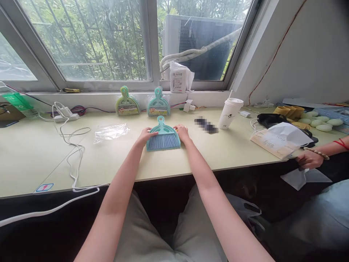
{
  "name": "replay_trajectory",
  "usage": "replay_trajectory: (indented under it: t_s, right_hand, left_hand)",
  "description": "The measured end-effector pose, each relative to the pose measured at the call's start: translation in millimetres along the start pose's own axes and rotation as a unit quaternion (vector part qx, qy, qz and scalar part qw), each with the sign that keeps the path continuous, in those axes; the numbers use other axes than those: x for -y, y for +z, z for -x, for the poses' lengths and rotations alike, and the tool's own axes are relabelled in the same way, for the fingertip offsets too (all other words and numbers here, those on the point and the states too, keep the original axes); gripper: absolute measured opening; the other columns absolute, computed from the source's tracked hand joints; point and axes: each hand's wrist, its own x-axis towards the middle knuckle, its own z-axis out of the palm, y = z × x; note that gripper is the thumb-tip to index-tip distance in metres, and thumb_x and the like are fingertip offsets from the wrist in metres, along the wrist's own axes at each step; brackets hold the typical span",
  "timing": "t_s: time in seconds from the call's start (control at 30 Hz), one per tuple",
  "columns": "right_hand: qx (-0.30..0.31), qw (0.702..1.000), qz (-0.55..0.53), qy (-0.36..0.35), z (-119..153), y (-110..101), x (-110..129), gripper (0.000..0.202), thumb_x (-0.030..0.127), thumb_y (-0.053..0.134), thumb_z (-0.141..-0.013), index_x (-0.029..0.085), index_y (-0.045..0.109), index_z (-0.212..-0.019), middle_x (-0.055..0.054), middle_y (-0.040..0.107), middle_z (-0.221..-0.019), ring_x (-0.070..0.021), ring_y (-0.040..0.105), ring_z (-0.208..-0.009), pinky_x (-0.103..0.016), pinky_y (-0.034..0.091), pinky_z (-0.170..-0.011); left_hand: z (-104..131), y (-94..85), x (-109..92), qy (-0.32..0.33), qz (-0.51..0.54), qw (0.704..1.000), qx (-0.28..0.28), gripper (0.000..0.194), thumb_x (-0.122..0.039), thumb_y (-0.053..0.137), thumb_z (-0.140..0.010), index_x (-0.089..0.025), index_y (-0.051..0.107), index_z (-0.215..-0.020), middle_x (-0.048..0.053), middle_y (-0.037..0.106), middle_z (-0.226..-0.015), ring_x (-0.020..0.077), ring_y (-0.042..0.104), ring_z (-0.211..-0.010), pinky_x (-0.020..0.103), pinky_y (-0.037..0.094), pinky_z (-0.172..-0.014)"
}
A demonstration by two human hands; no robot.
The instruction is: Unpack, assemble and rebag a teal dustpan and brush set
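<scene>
A teal mini dustpan (pixel 161 120) stands on the table in front of me, with a matching brush (pixel 165 142) nested in it, its blue-grey bristles pointing down. My left hand (pixel 146 136) grips the set's left side, thumb across the front of the brush. Around the right edge curl the fingers of my right hand (pixel 182 133), partly hidden behind the set; a small yellow bit shows at them. Behind, against the wall, lean a wrapped green dustpan set (pixel 127 103) and a wrapped teal dustpan set (pixel 158 105). Left of my hands lies a crumpled clear plastic wrapper (pixel 111 133).
White cables (pixel 71 153) and a power strip (pixel 67 117) lie on the left. To the right are a white cup (pixel 230 112) with a straw, a blurred dark item (pixel 206 124) and a tissue pack (pixel 272 142). Another person's hand (pixel 311 159) holds a white sheet beyond the table edge.
</scene>
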Motion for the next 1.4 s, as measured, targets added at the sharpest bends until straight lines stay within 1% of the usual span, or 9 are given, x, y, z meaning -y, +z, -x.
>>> replay_trajectory:
  t_s: [0.13, 0.33, 0.5, 0.63, 0.8, 1.0, 1.13, 1.27, 1.4]
  right_hand:
    - [0.027, 0.999, -0.019, -0.016, 3.2, 5.9, 7.1, 0.027, 0.02, 0.051, -0.093, 0.019, 0.071, -0.112, -0.011, 0.058, -0.136, -0.0204, 0.052, -0.126, -0.034, 0.035, -0.108]
    - [0.031, 0.999, 0.0, 0.032, 2.4, 9.0, 6.0, 0.041, 0.031, 0.054, -0.094, 0.019, 0.059, -0.133, -0.014, 0.04, -0.155, -0.029, 0.03, -0.146, -0.054, 0.015, -0.118]
    - [0.011, 0.995, -0.039, 0.091, 0.9, 0.4, 2.8, 0.033, 0.026, 0.054, -0.092, 0.022, 0.069, -0.122, -0.012, 0.069, -0.124, -0.026, 0.059, -0.121, -0.036, 0.041, -0.103]
    - [-0.09, 0.98, -0.158, 0.077, -1.9, -8.0, 16.9, 0.044, 0.033, 0.043, -0.098, 0.024, 0.056, -0.139, -0.009, 0.066, -0.13, -0.0228, 0.061, -0.119, -0.033, 0.046, -0.098]
    - [-0.015, 0.985, -0.152, -0.077, 11.4, 10.7, 64.2, 0.052, 0.048, 0.035, -0.1, 0.032, 0.038, -0.15, -0.003, 0.038, -0.158, -0.0258, 0.026, -0.149, -0.059, 0.016, -0.119]
    - [0.13, 0.987, -0.041, -0.089, 27.6, 36.4, 81.5, 0.063, 0.057, 0.027, -0.1, 0.035, 0.013, -0.157, 0.001, 0.004, -0.166, -0.0253, -0.006, -0.154, -0.071, -0.014, -0.111]
    - [0.12, 0.986, -0.07, -0.091, 24.6, 34.9, 77.7, 0.065, 0.059, 0.028, -0.099, 0.037, 0.01, -0.157, 0.002, -0.001, -0.167, -0.026, -0.008, -0.154, -0.074, -0.011, -0.11]
    - [0.017, 0.984, -0.173, -0.03, 19.0, 31.1, 78.6, 0.074, 0.059, 0.036, -0.096, 0.034, 0.006, -0.158, -0.004, 0.003, -0.167, -0.0277, -0.007, -0.154, -0.074, 0.003, -0.112]
    - [0.019, 0.891, -0.444, 0.095, 16.9, 28.4, 77.6, 0.073, 0.053, 0.05, -0.094, 0.021, 0.024, -0.154, -0.015, 0.045, -0.151, -0.0255, 0.039, -0.144, -0.052, 0.037, -0.114]
  left_hand:
    - [-8.0, -13.2, 2.4, -0.016, 0.176, 0.979, -0.099, 0.051, -0.022, 0.087, -0.057, -0.019, 0.061, -0.102, 0.005, 0.069, -0.08, 0.0226, 0.069, -0.077, 0.035, 0.054, -0.072]
    - [-15.2, -21.2, 8.2, -0.069, 0.32, 0.934, -0.144, 0.031, -0.024, 0.068, -0.081, -0.017, 0.064, -0.111, 0.009, 0.072, -0.089, 0.0255, 0.07, -0.095, 0.04, 0.058, -0.086]
    - [-16.7, -15.6, 11.6, -0.096, 0.343, 0.923, -0.146, 0.032, -0.03, 0.06, -0.089, -0.02, 0.059, -0.119, 0.01, 0.072, -0.099, 0.0229, 0.069, -0.1, 0.039, 0.057, -0.088]
    - [-17.2, -2.3, 12.4, -0.093, 0.35, 0.923, -0.13, 0.034, -0.029, 0.063, -0.088, -0.02, 0.056, -0.121, 0.009, 0.07, -0.103, 0.0197, 0.069, -0.099, 0.036, 0.056, -0.088]
    - [-8.7, 14.5, 9.7, -0.032, 0.366, 0.927, -0.078, 0.039, -0.039, 0.074, -0.08, -0.019, 0.06, -0.11, 0.007, 0.072, -0.096, 0.0213, 0.069, -0.095, 0.036, 0.057, -0.085]
    - [1.6, 14.8, 7.5, 0.016, 0.317, 0.948, -0.031, 0.038, -0.025, 0.081, -0.068, -0.018, 0.061, -0.1, 0.006, 0.071, -0.09, 0.019, 0.068, -0.089, 0.032, 0.055, -0.081]
    - [0.9, 14.3, 7.8, 0.027, 0.309, 0.949, -0.057, 0.042, -0.011, 0.075, -0.061, -0.018, 0.06, -0.1, 0.002, 0.068, -0.081, 0.0192, 0.068, -0.086, 0.034, 0.055, -0.082]
    - [1.1, 13.6, 4.2, 0.064, 0.333, 0.939, -0.057, 0.049, -0.008, 0.07, -0.06, -0.019, 0.059, -0.107, 0.003, 0.07, -0.09, 0.0216, 0.068, -0.096, 0.037, 0.054, -0.091]
    - [5.8, 14.1, -0.8, 0.074, 0.346, 0.935, -0.028, 0.048, -0.006, 0.07, -0.06, -0.018, 0.06, -0.105, 0.005, 0.071, -0.099, 0.0233, 0.067, -0.102, 0.039, 0.052, -0.096]
